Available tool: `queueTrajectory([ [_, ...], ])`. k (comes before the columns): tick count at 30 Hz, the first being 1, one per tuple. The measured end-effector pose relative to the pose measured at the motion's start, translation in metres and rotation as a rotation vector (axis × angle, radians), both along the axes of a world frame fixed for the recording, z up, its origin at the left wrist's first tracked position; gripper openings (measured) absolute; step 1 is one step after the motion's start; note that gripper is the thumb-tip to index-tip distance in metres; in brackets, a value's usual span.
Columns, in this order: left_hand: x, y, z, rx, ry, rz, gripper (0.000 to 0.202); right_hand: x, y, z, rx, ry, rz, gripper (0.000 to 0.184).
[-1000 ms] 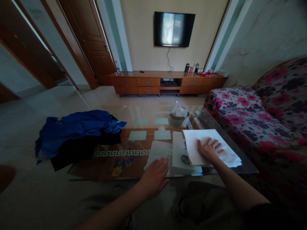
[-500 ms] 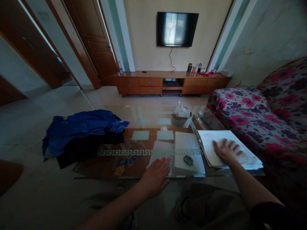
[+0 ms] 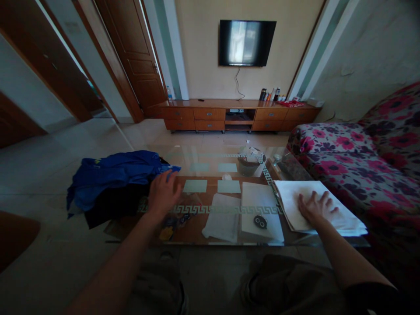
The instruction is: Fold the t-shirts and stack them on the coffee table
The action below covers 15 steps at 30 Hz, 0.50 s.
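Observation:
A folded white cloth [image 3: 288, 197] lies flat at the right end of the glass coffee table [image 3: 197, 210]. My right hand [image 3: 316, 208] rests on top of it, palm down with the fingers spread. Over at the left end is a loose heap of clothes: a blue garment [image 3: 114, 170] above a black one [image 3: 111, 205]. My left hand [image 3: 164, 194] hovers by the right edge of that heap, fingers apart, holding nothing. Whether its fingertips touch the blue cloth, I cannot tell.
Papers [image 3: 225, 218] and a small dark round object [image 3: 260, 222] show at the table's middle. A bin [image 3: 248, 165] stands beyond. Right of the table is a flowered sofa [image 3: 344, 148]; a low wooden cabinet [image 3: 210, 116] runs along the far wall under a television [image 3: 247, 43].
My left hand has moved left and forward, from above the papers to beside the heap of clothes. My right hand stays on the white cloth. The view has shifted slightly.

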<state>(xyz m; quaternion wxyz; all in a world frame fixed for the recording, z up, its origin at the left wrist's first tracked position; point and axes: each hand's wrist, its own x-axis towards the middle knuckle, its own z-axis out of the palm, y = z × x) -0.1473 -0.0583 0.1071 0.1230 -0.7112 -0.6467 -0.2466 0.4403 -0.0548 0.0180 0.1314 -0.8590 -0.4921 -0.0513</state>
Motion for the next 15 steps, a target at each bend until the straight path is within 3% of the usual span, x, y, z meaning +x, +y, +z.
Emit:
queueTrajectory([
  [3, -0.041, 0.005, 0.008, 0.207, -0.099, 0.349, 0.061, -0.009, 0.006, 0.005, 0.086, -0.135, -0.032, 0.066],
  [5, -0.064, 0.004, 0.008, 0.269, -0.122, 0.463, 0.07, -0.016, 0.01, 0.007, 0.098, -0.167, -0.001, 0.062],
  [7, -0.082, 0.002, 0.004, 0.271, -0.136, 0.503, 0.07, -0.022, 0.014, 0.007, 0.095, -0.167, 0.019, 0.06],
  [10, -0.096, 0.004, -0.005, 0.249, -0.205, 0.523, 0.051, -0.029, 0.018, 0.005, 0.076, -0.161, 0.036, 0.059],
  [15, -0.093, 0.013, -0.011, 0.312, -0.318, 0.556, 0.036, -0.037, 0.021, 0.005, 0.034, -0.15, 0.045, 0.059],
])
